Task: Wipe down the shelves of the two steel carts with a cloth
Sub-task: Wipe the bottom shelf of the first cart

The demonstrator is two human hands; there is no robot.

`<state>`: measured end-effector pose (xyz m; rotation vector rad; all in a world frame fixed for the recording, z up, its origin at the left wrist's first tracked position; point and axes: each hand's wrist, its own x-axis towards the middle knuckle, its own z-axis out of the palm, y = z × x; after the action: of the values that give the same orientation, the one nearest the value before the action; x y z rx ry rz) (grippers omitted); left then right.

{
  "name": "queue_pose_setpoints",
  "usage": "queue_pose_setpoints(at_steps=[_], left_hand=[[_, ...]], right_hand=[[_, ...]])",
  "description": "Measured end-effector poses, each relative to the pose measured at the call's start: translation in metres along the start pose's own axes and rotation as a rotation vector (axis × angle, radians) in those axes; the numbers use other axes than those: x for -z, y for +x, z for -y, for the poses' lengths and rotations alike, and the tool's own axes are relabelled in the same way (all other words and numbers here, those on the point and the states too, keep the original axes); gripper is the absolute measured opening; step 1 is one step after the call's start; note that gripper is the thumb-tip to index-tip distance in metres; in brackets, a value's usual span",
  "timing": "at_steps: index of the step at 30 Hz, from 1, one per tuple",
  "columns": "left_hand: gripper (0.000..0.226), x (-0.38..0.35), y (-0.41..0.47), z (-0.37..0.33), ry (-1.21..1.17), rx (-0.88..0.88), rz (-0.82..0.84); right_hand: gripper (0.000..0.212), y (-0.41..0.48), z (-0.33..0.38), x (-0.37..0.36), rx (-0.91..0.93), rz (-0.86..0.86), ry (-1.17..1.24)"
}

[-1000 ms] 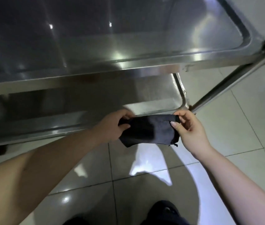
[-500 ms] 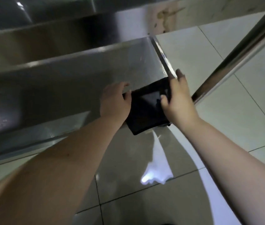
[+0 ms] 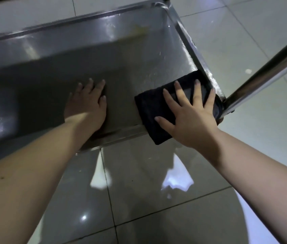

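The dark cloth, folded into a rectangle, lies in the near right corner of the lower steel shelf. Its near end hangs a little over the front rim, and its far end reaches the right rim. The right hand lies flat on top of the cloth with the fingers straight and spread wide, thumb out to the left; it presses and does not grasp. The right forearm comes in from the lower right. The left hand rests flat on the bare shelf, just beside the cloth but apart from it, fingers straight and close together, holding nothing. A steel post rises at the corner. Below is a glossy tiled floor.
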<state>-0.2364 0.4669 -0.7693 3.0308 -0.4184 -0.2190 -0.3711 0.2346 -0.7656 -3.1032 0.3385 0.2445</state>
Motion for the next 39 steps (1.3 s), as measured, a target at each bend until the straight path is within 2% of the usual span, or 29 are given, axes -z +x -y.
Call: queue_pose_setpoints(at_steps=[4, 7, 10, 13, 15, 18, 21, 23, 26, 28, 30, 32, 36, 38, 39], left_hand=[[0.051, -0.008, -0.003, 0.000, 0.036, -0.005, -0.072], [0.051, -0.009, -0.002, 0.001, 0.040, 0.003, -0.067], [0.051, -0.010, -0.003, -0.001, 0.044, 0.007, -0.059], [0.051, -0.010, -0.004, -0.003, 0.019, 0.011, -0.048], [0.051, -0.008, -0.004, -0.003, 0.003, 0.008, -0.046], [0.052, -0.005, -0.002, 0.002, 0.028, 0.008, -0.024], [0.053, -0.005, -0.001, 0.004, 0.036, -0.027, -0.028], [0.051, -0.005, -0.001, 0.005, 0.011, -0.037, -0.039], [0.050, -0.006, 0.002, 0.007, -0.012, -0.054, -0.049], [0.049, -0.006, 0.006, 0.011, -0.018, -0.086, -0.046], [0.048, -0.004, 0.011, 0.017, -0.051, -0.113, -0.039], [0.049, -0.002, 0.013, 0.023, -0.133, -0.111, -0.028], [0.061, 0.004, 0.015, 0.035, -0.465, 0.006, 0.050], [0.065, 0.013, 0.018, 0.043, -0.581, 0.029, 0.001], [0.066, 0.018, 0.018, 0.046, -0.553, 0.014, -0.054]], right_hand=[[0.085, 0.005, -0.002, -0.001, 0.001, 0.011, 0.094], [0.084, 0.037, -0.016, 0.000, -0.012, 0.062, 0.103], [0.078, 0.088, -0.019, 0.005, -0.108, 0.121, 0.126], [0.076, 0.112, 0.012, 0.006, -0.187, 0.091, 0.108], [0.074, 0.104, 0.048, 0.003, -0.112, 0.064, 0.106], [0.071, 0.077, 0.089, -0.007, 0.112, 0.011, 0.072], [0.072, 0.080, 0.067, -0.006, 0.193, 0.016, 0.052], [0.071, 0.094, 0.026, 0.001, 0.117, 0.063, 0.053], [0.071, 0.113, -0.026, 0.011, -0.144, 0.110, 0.046], [0.071, 0.119, -0.027, 0.012, -0.283, 0.117, 0.069], [0.070, 0.124, -0.003, 0.011, -0.323, 0.088, 0.110], [0.069, 0.127, 0.035, 0.009, -0.240, 0.038, 0.128], [0.070, 0.110, 0.125, 0.000, 0.108, 0.031, 0.042], [0.071, 0.105, 0.140, -0.002, 0.204, 0.053, 0.033], [0.071, 0.106, 0.136, -0.001, 0.226, 0.055, 0.038]])
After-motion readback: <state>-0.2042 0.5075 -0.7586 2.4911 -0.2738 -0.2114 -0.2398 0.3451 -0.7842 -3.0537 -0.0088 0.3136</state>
